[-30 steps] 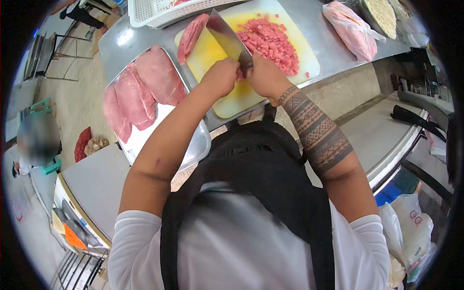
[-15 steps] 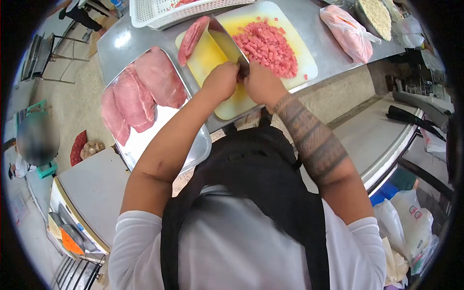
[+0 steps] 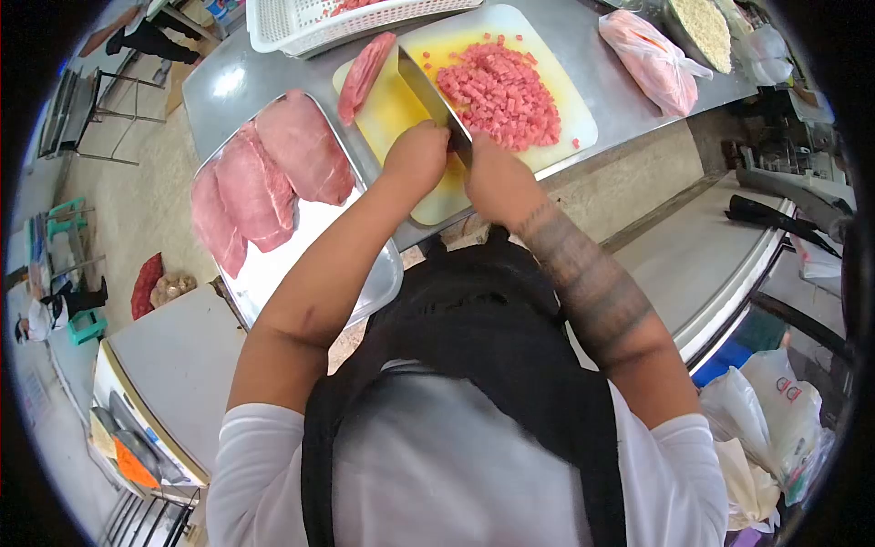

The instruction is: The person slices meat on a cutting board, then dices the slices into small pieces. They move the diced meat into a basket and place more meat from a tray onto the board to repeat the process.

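My right hand (image 3: 501, 182) is closed round the handle end of a broad kitchen knife (image 3: 424, 88), its blade slanting across the cutting board (image 3: 572, 91). Close to the blade's near end, my left hand (image 3: 417, 159) has its fingers curled in; whatever they hold is hidden. To the right of the blade lies a heap of diced raw meat (image 3: 506, 96). A long strip of raw meat (image 3: 366, 77) rests at the board's left edge. Several large pieces of raw meat (image 3: 260, 173) lie in a metal tray (image 3: 372, 278) left of my forearm.
A white plastic basket (image 3: 365, 18) with some diced meat stands behind the board. A plastic bag of pink contents (image 3: 647, 64) and a bowl of pale crumbs (image 3: 702, 32) are on the metal table (image 3: 223, 114) . People are in the left background.
My right hand has shifted slightly right and toward me with the knife. The blade has moved a little away from the diced meat's left edge. My left hand stays nearly in place.
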Tool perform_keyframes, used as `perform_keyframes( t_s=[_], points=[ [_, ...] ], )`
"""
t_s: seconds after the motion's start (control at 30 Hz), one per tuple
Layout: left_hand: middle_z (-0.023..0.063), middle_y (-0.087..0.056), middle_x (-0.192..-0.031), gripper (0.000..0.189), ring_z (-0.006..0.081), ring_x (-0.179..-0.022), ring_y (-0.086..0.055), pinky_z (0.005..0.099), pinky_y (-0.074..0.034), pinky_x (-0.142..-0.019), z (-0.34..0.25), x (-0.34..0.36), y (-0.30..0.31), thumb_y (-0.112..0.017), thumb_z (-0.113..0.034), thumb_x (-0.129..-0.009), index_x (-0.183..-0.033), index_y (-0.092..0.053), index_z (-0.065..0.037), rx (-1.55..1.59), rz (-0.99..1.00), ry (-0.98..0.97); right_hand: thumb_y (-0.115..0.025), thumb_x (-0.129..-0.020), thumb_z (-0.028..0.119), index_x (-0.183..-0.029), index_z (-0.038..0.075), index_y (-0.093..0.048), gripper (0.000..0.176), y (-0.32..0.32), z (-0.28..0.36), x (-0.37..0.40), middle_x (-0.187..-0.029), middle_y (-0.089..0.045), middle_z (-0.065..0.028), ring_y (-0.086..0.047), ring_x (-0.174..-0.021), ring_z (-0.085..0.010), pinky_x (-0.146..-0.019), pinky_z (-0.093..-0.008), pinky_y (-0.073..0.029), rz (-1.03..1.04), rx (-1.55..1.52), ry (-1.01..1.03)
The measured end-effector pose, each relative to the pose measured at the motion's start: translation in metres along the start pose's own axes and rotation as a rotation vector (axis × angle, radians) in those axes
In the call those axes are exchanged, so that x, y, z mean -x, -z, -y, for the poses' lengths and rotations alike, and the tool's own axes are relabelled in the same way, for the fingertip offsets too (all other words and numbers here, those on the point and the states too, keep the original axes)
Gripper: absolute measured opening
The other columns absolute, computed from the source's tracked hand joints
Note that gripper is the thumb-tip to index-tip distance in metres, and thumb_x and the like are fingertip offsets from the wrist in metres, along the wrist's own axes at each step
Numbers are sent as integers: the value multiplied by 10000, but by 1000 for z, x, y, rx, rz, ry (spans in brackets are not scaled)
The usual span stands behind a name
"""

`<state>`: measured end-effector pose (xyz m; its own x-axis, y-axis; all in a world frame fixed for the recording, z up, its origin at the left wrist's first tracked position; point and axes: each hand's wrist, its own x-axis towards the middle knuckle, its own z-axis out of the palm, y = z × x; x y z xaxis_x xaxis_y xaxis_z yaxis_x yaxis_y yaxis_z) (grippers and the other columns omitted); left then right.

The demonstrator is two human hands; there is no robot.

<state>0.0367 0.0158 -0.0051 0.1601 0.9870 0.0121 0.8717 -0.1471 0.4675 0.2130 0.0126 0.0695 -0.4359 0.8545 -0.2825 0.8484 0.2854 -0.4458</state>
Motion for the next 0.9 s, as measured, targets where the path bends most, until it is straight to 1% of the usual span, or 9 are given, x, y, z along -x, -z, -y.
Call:
perform_keyframes(
  t_s=[0.13, 0.2, 0.3, 0.43, 0.53, 0.67, 0.7, 0.8, 0.9],
  points=[
    [233, -707, -960, 122, 440, -932, -696, 511, -563, -860, 3, 0, -3, -677, -91, -872, -936, -748, -15, 22, -20, -31, -506, -988, 147, -1192, -48, -576, 291, -3, -11, -50, -1029, -730, -311, -724, -996, -483, -890, -564, -567, -32, -56, 79],
    [242, -709, -964, 128, 448, -924, -697, 516, -562, -861, 7, 0, 2, -670, -89, -874, -939, -748, -11, 66, 0, -42, -500, -986, 138, -1188, -58, -576, 291, 8, -9, -32, -1031, -730, -312, -724, -1001, -482, -886, -561, -570, -39, -28, 31],
    [247, -712, -970, 137, 452, -914, -698, 525, -562, -866, 9, 1, 6, -663, -96, -881, -938, -748, -4, 133, -15, 32, -492, -984, 124, -1186, -64, -575, 288, 25, 2, 8, -1030, -730, -312, -725, -1007, -481, -884, -559, -572, -23, -3, -24],
    [245, -713, -974, 149, 450, -917, -698, 528, -561, -861, 11, -7, 4, -668, -114, -887, -945, -747, -2, 17, 21, -7, -478, -986, 116, -1192, -59, -579, 289, 11, 7, 23, -1061, -728, -320, -720, -1022, -493, -905, -569, -564, 42, -39, -72],
    [243, -714, -978, 153, 447, -926, -696, 527, -561, -859, 15, -4, 1, -673, -122, -888, -946, -744, 1, 3, -1, -29, -501, -982, 126, -1206, -49, -587, 297, -17, 0, -20, -1083, -726, -326, -719, -1041, -489, -921, -571, -558, -18, -97, -39],
    [236, -713, -975, 152, 438, -947, -694, 524, -558, -861, 12, -1, 0, -671, -124, -895, -942, -739, 5, 14, 2, -5, -538, -976, 145, -1210, -52, -590, 311, -5, -1, -45, -1096, -725, -326, -720, -1050, -480, -929, -560, -562, -9, -139, -73],
    [234, -712, -973, 150, 435, -951, -694, 523, -557, -862, 10, 2, 1, -670, -122, -897, -939, -737, 6, 25, 9, 11, -545, -974, 148, -1212, -51, -590, 314, -2, -3, -40, -1095, -725, -326, -720, -1050, -480, -929, -558, -563, -7, -154, -71],
    [229, -709, -969, 144, 429, -959, -693, 520, -556, -863, 4, 11, 6, -663, -109, -899, -941, -737, 7, 121, -79, 18, -545, -976, 149, -1203, -53, -593, 308, 16, -4, -17, -1105, -721, -330, -716, -1059, -484, -931, -557, -562, 40, -125, -66],
    [226, -705, -966, 134, 424, -963, -693, 516, -557, -862, 2, 10, 4, -661, -88, -889, -941, -739, 8, 44, -48, 60, -541, -977, 146, -1184, -58, -590, 295, 23, 4, 15, -1124, -713, -335, -714, -1062, -483, -923, -562, -559, 88, -71, -49]
  ],
)
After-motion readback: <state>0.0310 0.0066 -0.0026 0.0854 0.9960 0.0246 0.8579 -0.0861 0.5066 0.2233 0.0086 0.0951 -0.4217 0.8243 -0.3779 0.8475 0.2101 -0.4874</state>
